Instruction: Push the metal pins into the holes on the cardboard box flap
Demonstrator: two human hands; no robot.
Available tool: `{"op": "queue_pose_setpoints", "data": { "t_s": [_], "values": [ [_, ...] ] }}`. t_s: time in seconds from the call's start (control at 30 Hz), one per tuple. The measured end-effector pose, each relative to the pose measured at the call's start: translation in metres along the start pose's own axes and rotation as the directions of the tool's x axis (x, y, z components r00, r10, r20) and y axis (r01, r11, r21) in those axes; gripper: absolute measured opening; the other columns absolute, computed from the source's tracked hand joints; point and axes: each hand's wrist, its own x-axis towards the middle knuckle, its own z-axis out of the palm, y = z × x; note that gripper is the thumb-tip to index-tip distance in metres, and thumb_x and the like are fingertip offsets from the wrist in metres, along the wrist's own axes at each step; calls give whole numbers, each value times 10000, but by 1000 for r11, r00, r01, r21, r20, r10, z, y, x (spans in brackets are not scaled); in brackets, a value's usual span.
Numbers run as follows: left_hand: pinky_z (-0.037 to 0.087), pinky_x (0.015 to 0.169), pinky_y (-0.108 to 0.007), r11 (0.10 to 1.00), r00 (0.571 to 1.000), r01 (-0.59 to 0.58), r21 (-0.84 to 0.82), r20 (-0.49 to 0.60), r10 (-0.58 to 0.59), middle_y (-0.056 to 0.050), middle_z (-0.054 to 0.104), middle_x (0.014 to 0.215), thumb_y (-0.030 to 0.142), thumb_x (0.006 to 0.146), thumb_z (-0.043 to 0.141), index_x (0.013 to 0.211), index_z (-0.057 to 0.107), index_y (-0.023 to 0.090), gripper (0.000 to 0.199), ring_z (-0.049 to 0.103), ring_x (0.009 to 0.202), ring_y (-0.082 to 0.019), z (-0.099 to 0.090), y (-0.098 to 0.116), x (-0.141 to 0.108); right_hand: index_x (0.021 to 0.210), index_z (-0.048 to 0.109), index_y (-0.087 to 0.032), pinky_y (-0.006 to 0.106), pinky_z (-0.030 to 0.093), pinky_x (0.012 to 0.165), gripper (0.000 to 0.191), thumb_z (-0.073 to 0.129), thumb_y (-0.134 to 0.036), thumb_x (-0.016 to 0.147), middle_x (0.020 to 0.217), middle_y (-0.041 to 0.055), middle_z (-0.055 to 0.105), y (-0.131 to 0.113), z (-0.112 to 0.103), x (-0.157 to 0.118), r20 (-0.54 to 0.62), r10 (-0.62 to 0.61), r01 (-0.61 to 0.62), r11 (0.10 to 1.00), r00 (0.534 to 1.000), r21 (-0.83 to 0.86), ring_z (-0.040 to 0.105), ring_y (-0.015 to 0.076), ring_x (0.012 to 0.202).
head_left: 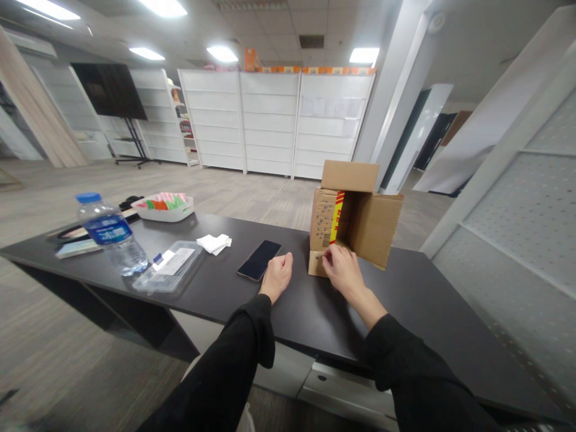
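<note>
An open cardboard box (324, 219) stands on the dark table, its opening turned toward me and its flaps spread. Small dark marks or holes dot its left side, beside a yellow and red strip. My right hand (342, 268) is at the box's lower left flap, with thumb and fingers pinched together; whatever is between the fingertips is too small to make out. Beside the lower right corner of a black phone (260, 260), my left hand (278, 274) is curled closed, and what it may hold is hidden.
On the dark table (432, 306), left of the phone, are white papers (215, 243), a clear plastic case (171, 267), a water bottle (112, 234) and a white basket (165, 214). A perforated white panel (517, 228) rises at the right.
</note>
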Motion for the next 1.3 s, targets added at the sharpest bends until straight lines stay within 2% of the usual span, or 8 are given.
{"op": "queue_pose_setpoints", "data": {
  "t_s": [0.13,0.33,0.63,0.8,1.03,1.3],
  "values": [
    [168,554,-285,1000,1000,0,-7,2,0,47,221,552,536,902,326,570,221,210,477,237,560,-91,0,0,0,847,508,-217,336,333,767,49,470,-201,873,887,53,682,1,-6,-4,7,8,-9,997,1000,83,596,223,870],
    [167,554,-287,1000,1000,-1,-5,9,1,48,213,557,533,906,324,578,212,210,473,233,558,-90,0,0,0,835,506,-218,326,380,784,48,471,-200,862,870,47,671,0,-13,-17,39,-42,35,987,998,155,600,199,822],
    [166,556,-285,1000,1000,-6,-7,6,6,48,215,562,536,906,323,578,215,210,474,233,563,-88,1,-1,0,839,500,-214,301,403,727,48,479,-198,879,826,29,619,-9,-13,-48,97,-119,85,949,988,303,566,185,781],
    [164,555,-282,1000,1000,-5,0,9,5,48,217,564,530,910,320,578,215,207,475,235,561,-86,2,-2,0,827,493,-209,309,372,716,67,475,-158,867,826,26,596,-17,-12,-61,137,-144,95,945,980,313,532,185,763],
    [163,553,-284,1000,1000,-5,-1,6,5,49,213,565,525,912,321,579,209,209,473,227,559,-85,1,-1,1,811,474,-209,311,363,727,93,455,-131,856,830,30,582,-27,-11,-64,161,-110,53,945,981,322,526,190,783],
    [169,554,-282,1000,1000,1,3,4,-1,49,217,567,525,916,323,586,208,207,472,237,561,-86,1,0,0,837,499,-209,306,354,735,99,457,-120,837,848,30,603,-24,-5,-67,175,-88,31,952,981,305,543,189,806]
  ]
}}
